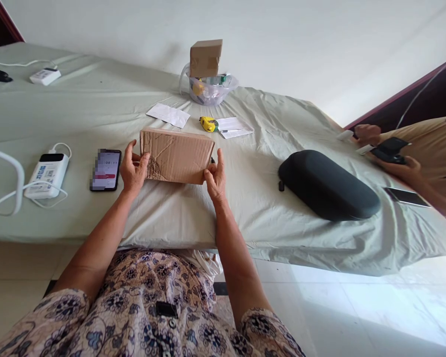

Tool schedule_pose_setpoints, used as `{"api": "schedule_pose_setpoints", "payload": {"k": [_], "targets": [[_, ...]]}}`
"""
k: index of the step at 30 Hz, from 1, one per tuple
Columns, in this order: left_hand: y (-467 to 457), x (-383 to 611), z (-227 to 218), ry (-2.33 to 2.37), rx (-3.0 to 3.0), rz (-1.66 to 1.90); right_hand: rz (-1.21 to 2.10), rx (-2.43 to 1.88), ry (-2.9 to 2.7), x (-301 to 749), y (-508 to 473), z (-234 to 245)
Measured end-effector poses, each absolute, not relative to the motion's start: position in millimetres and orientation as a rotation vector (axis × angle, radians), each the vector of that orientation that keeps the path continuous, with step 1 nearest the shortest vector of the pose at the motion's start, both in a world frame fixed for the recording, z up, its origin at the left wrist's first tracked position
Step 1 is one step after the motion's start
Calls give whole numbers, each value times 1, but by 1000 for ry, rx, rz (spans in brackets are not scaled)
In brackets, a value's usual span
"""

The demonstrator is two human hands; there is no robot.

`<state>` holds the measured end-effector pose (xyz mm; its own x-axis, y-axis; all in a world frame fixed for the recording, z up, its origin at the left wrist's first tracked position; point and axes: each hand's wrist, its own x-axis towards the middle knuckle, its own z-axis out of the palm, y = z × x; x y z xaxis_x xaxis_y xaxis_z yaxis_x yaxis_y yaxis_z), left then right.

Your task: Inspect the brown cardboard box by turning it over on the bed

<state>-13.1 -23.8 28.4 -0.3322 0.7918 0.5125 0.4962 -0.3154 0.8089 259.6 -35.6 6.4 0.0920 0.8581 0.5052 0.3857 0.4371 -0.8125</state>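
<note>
A flat brown cardboard box (178,156) is held between my two hands above the cloth-covered table, its broad face tilted toward me. Dark scribbled lines mark its lower left corner. My left hand (134,171) grips the left edge, thumb on the front face. At the right edge, my right hand (216,178) pinches the lower corner with its thumb in front, while a finger points upward. A small dark tip of something I cannot make out shows beside that hand. Left of the box lies a phone (109,168) with its screen lit.
Behind the box are a yellow tape measure (208,124), white papers (169,115) and a plastic basket (211,94) bearing a small carton (205,58). A black case (329,186) lies to the right, near another person's hands (397,163) holding a dark object. A white power bank (48,176) with cables sits left.
</note>
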Motion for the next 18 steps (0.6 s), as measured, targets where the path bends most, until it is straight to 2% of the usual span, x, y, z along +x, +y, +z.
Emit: {"api": "schedule_pose_setpoints", "payload": {"k": [4,8,18], "targets": [[-29,-17,33,1672,1830,1648,562,-1196,-1556,263,-38,6],[-30,-18,33,1619,1906,1653,489,-1162,-1475,261,-37,9],[-29,-8,28,1339,1887,1820,441,-1102,-1341,254,-40,15]]}}
